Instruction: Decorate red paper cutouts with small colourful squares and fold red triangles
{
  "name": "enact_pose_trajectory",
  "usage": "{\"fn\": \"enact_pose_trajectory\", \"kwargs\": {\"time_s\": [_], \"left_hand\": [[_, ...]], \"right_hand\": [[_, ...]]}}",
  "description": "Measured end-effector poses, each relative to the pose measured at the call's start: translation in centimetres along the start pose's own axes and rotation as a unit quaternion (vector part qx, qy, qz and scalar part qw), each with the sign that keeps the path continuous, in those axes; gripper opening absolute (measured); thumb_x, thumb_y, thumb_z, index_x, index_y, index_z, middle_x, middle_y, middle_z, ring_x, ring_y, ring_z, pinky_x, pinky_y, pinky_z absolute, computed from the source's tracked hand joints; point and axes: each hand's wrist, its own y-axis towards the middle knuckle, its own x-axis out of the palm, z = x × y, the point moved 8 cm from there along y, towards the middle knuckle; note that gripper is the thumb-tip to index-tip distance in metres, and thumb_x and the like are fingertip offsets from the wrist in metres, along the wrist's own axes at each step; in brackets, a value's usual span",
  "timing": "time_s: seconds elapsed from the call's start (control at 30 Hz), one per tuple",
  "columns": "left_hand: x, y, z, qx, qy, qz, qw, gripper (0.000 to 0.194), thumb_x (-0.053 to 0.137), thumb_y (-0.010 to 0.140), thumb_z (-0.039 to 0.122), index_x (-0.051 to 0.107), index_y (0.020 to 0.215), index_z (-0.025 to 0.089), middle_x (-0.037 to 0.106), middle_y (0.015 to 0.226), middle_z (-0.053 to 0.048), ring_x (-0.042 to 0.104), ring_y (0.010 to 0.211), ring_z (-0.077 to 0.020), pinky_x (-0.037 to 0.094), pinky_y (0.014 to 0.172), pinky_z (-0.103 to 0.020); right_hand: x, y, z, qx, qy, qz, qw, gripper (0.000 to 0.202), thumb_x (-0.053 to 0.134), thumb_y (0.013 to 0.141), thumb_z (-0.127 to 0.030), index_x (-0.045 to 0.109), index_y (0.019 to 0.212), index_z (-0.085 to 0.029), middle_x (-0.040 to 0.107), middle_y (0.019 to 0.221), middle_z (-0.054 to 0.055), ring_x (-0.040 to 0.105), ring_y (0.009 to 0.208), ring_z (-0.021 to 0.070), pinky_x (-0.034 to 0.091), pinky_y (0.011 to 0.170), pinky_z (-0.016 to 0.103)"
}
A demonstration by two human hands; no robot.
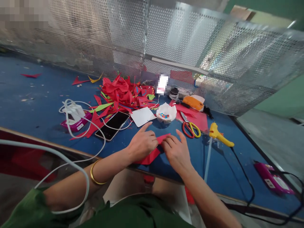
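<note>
A piece of red paper (152,155) lies at the front edge of the blue table, with folds or creases in it. My left hand (143,144) is on its upper left part, fingers curled round the paper and the index finger pointing away. From the right, my right hand (175,150) pinches the paper's upper edge, its index finger raised. The fingertips of both hands are close together, and they partly cover the paper. Just beyond them are a white card (143,117) and a white paper-lined bowl (166,113) with small coloured pieces inside.
Scissors (190,126) and a yellow glue gun (219,135) lie to the right. A dark phone (113,125), white cables and a purple power strip (77,124) are at the left. Red scraps (121,91) are heaped behind. Another purple strip (273,178) sits far right.
</note>
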Motion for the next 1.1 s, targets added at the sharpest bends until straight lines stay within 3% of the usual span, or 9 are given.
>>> {"fn": "enact_pose_trajectory", "kwargs": {"time_s": [0.2, 0.3, 0.4, 0.53, 0.63, 0.73, 0.93, 1.1], "left_hand": [[-0.6, -0.4, 0.1, 0.047, 0.040, 0.011, 0.998, 0.036, 0.044, 0.100, 0.018, 0.067, 0.072, 0.022, 0.069, 0.071, 0.005, 0.063, 0.084, -0.0135, 0.020, 0.121, -0.052], [-1.0, -0.1, -0.6, 0.036, -0.016, 0.011, 0.999, 0.031, 0.048, 0.099, 0.020, 0.071, 0.080, 0.023, 0.076, 0.081, 0.005, 0.067, 0.088, -0.0143, 0.019, 0.121, -0.051], [-2.0, 0.6, -1.7, -0.004, -0.098, 0.030, 0.995, 0.019, 0.056, 0.097, 0.030, 0.073, 0.099, 0.023, 0.078, 0.101, 0.001, 0.069, 0.098, -0.0171, 0.026, 0.118, -0.050], [-4.7, 0.1, -3.4, -0.117, -0.147, 0.156, 0.970, 0.025, 0.058, 0.096, 0.032, 0.071, 0.112, 0.019, 0.076, 0.112, -0.008, 0.069, 0.105, -0.0218, 0.048, 0.100, -0.042], [-5.3, -1.3, -3.6, -0.186, -0.140, 0.218, 0.948, 0.023, 0.063, 0.092, 0.033, 0.072, 0.109, 0.021, 0.076, 0.108, -0.008, 0.070, 0.101, -0.0226, 0.054, 0.090, -0.037], [-3.5, -1.9, -2.1, -0.184, -0.088, 0.176, 0.963, 0.028, 0.067, 0.089, 0.037, 0.071, 0.110, 0.021, 0.075, 0.111, -0.008, 0.069, 0.101, -0.0240, 0.053, 0.087, -0.038], [1.9, -1.4, 0.3, -0.113, 0.006, -0.021, 0.993, 0.028, 0.055, 0.094, 0.022, 0.065, 0.120, 0.015, 0.069, 0.122, -0.012, 0.068, 0.096, -0.0240, 0.048, 0.075, -0.037], [2.9, -0.7, 0.8, -0.045, 0.014, -0.068, 0.997, 0.022, 0.048, 0.097, 0.018, 0.068, 0.106, 0.016, 0.074, 0.106, -0.008, 0.066, 0.098, -0.0223, 0.041, 0.085, -0.038]], "right_hand": [[-1.2, -1.0, 1.2, 0.085, 0.113, 0.034, 0.989, 0.016, 0.053, 0.097, -0.017, 0.068, 0.095, -0.021, 0.076, 0.095, 0.001, 0.067, 0.095, 0.0162, 0.026, 0.113, 0.044], [-1.4, -1.1, 2.5, 0.124, 0.172, 0.026, 0.977, 0.017, 0.053, 0.097, -0.019, 0.068, 0.089, -0.024, 0.076, 0.091, -0.002, 0.069, 0.087, 0.0145, 0.030, 0.109, 0.043], [-2.1, -1.2, 4.0, 0.156, 0.191, 0.027, 0.969, 0.015, 0.053, 0.095, -0.020, 0.065, 0.087, -0.023, 0.075, 0.091, 0.001, 0.068, 0.087, 0.0162, 0.040, 0.097, 0.038], [-4.7, -0.9, 5.3, 0.136, 0.097, 0.041, 0.985, 0.011, 0.053, 0.094, -0.015, 0.062, 0.092, -0.019, 0.073, 0.093, 0.004, 0.065, 0.089, 0.0189, 0.042, 0.089, 0.035], [-5.9, -0.8, 5.2, 0.126, -0.036, 0.037, 0.991, 0.015, 0.049, 0.094, -0.011, 0.062, 0.089, -0.017, 0.070, 0.089, 0.008, 0.062, 0.083, 0.0207, 0.041, 0.090, 0.037], [-4.7, -1.0, 3.9, 0.124, -0.124, -0.020, 0.984, 0.021, 0.045, 0.092, -0.008, 0.062, 0.082, -0.015, 0.064, 0.079, 0.010, 0.057, 0.074, 0.0234, 0.040, 0.085, 0.040], [0.0, -2.3, 0.0, 0.139, -0.093, -0.116, 0.979, 0.022, 0.046, 0.087, -0.001, 0.063, 0.082, -0.013, 0.060, 0.075, 0.010, 0.055, 0.069, 0.0242, 0.038, 0.085, 0.042], [1.3, -2.7, -1.1, 0.160, -0.068, -0.141, 0.975, 0.017, 0.049, 0.089, -0.006, 0.065, 0.085, -0.011, 0.065, 0.079, 0.012, 0.059, 0.071, 0.0250, 0.037, 0.081, 0.041]]}}
